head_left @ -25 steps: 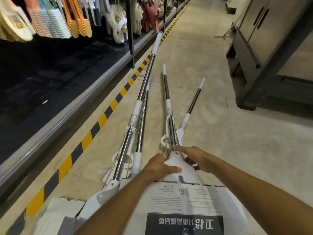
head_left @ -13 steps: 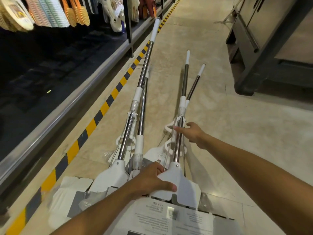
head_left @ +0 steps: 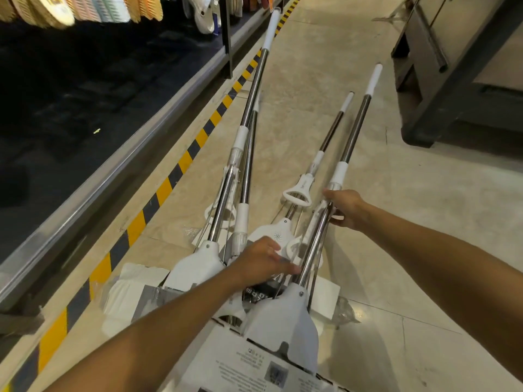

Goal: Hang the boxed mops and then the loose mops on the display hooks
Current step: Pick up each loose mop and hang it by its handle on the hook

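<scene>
Several white mops with steel poles lie on the floor, pointing away from me. The nearest is a boxed mop (head_left: 280, 326), its white head sitting in a printed cardboard sleeve (head_left: 240, 363) at the bottom of the view. Its pole (head_left: 355, 128) slants up to the right. My right hand (head_left: 346, 209) grips this pole just below the white collar. My left hand (head_left: 261, 260) reaches over the other mop heads with its fingers stretched out, the thumb touching the pole's base. Two loose mops (head_left: 249, 154) lie to the left, and a third mop (head_left: 308, 182) lies between them and the pole.
A dark shelf unit (head_left: 85, 108) with a metal rail runs along the left, bordered by yellow-black floor tape (head_left: 167, 185). Brushes (head_left: 93, 9) hang at the top left. A grey cabinet (head_left: 452, 66) stands at the right. Bare floor lies between the mops and the cabinet.
The boxed mop's pole has swung to the right with my right hand on it. My left hand has come off the white mop head and now reaches toward the pole's base.
</scene>
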